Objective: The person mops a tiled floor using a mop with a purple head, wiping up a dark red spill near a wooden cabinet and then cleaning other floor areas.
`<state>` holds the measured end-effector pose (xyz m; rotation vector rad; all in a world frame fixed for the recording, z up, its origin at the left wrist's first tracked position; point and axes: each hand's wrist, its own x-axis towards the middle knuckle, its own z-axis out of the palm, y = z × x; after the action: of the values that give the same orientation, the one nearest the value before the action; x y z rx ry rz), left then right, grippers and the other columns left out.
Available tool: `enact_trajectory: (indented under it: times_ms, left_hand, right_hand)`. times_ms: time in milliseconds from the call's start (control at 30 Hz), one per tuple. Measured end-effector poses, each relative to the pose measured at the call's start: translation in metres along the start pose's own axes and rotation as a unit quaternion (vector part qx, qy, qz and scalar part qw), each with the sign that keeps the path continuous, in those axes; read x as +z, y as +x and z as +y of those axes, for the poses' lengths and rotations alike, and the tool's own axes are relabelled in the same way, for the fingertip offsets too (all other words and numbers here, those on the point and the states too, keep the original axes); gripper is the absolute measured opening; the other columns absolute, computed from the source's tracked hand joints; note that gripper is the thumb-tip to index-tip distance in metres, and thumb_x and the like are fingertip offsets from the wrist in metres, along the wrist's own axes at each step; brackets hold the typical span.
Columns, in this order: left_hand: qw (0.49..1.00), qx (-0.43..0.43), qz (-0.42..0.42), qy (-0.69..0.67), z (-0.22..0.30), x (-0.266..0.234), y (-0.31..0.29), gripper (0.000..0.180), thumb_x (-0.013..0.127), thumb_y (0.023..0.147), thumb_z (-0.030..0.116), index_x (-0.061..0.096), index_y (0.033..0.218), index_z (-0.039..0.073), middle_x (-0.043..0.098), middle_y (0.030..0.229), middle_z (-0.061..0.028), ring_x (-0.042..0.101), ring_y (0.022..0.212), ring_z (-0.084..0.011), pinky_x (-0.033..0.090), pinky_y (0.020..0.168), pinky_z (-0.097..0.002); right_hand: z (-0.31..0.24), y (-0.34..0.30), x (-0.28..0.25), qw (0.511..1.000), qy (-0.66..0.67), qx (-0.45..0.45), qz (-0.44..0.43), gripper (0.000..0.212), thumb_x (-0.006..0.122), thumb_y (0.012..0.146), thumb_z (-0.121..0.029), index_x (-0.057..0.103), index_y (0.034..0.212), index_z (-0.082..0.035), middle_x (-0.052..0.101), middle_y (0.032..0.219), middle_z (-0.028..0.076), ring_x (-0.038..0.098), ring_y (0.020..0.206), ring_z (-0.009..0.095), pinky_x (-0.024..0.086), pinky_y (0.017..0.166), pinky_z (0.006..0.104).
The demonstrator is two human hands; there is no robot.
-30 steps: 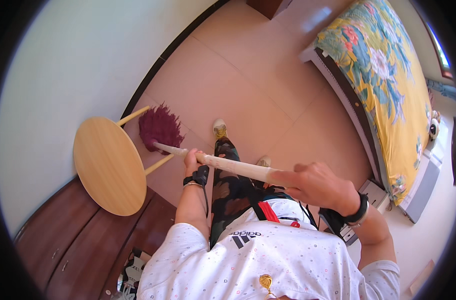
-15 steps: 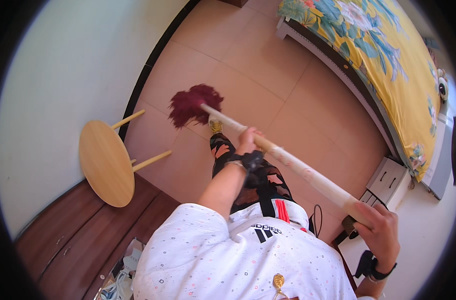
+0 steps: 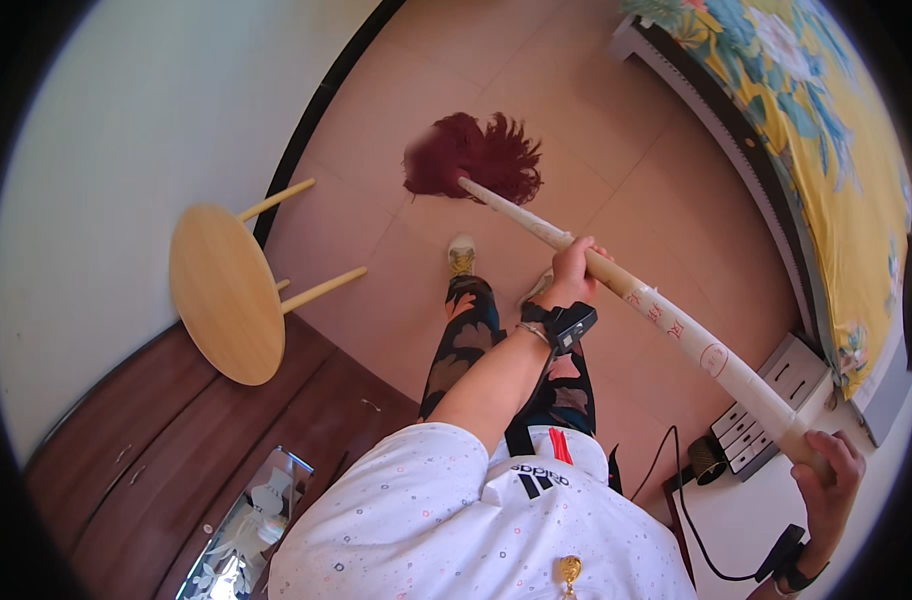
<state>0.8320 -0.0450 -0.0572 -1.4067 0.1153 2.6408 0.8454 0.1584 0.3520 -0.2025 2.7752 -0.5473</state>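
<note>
A mop with dark red strands (image 3: 438, 160) rests its head on the tiled floor, ahead of my feet. Its long pale handle (image 3: 676, 325) slants down from lower right to upper left. Partway along the handle, my left hand (image 3: 580, 268) is closed around it. My right hand (image 3: 834, 464) grips the handle's upper end at the far right. Each wrist wears a black device on a band.
At left a round wooden stool (image 3: 226, 295) lies tipped beside the wall, legs pointing over the floor. Dark brown cabinets (image 3: 146, 440) stand below it. A bed with a yellow floral cover (image 3: 826, 130) fills the upper right. A small white drawer unit (image 3: 776, 390) sits on the right.
The mop head has swung to the right and farther from me, its strands fanning out. Both hands have shifted right with the handle, still gripping it.
</note>
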Motion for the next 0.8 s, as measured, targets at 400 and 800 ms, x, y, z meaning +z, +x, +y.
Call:
enact_trajectory:
  times_ms: [400,800]
  left_hand:
    - [0.975,0.167,0.145,0.004,0.189,-0.121,0.037,0.011,0.052,0.077,0.014,0.044,0.074,0.007,0.049,0.061,-0.0080,0.051,0.056,-0.0195,0.046,0.058,-0.0350]
    - [0.946,0.250,0.208,0.010,0.380,-0.232,0.050,0.011,0.053,0.079,0.015,0.044,0.078,0.008,0.050,0.062,-0.0054,0.050,0.057,-0.0175,0.047,0.058,-0.0322]
  right_hand:
    - [-0.072,0.171,0.141,0.982,0.045,-0.058,-0.172,0.028,0.069,0.057,-0.006,0.061,0.084,-0.002,0.051,0.062,0.009,0.050,0.052,0.021,0.038,0.048,0.0289]
    - [-0.166,0.276,0.297,0.903,0.089,-0.274,-0.320,0.026,0.067,0.067,-0.012,0.062,0.092,-0.008,0.050,0.062,0.012,0.053,0.054,0.029,0.043,0.050,0.0354]
